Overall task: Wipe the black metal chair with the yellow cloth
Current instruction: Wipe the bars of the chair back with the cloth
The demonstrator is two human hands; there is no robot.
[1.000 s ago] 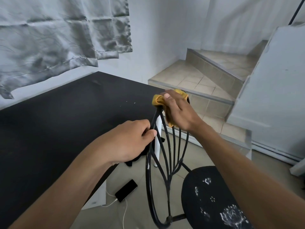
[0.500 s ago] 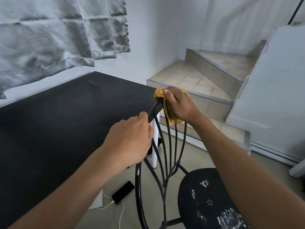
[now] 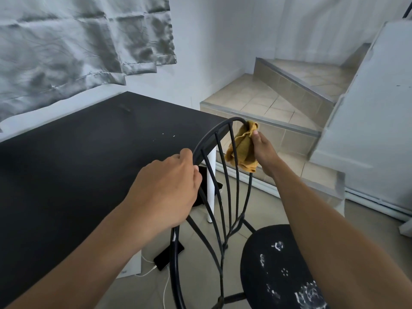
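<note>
The backrest is being wiped: the right hand (image 3: pixel 264 152) grips the bunched yellow cloth (image 3: pixel 243 150) in curled fingers against the right end of the top rail of the black metal chair (image 3: pixel 256 282), which stands on the floor just beside the dark worktop (image 3: pixel 78 163). The left hand (image 3: pixel 165 190) has its fingers closed around the rail's left side to steady it. Next, I think, the cloth should go down the thin bars; the spotted seat looks unwiped.

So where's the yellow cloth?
Head view, centre: the right hand holds the yellow cloth against the black metal chair's curved top rail, right side.
</note>
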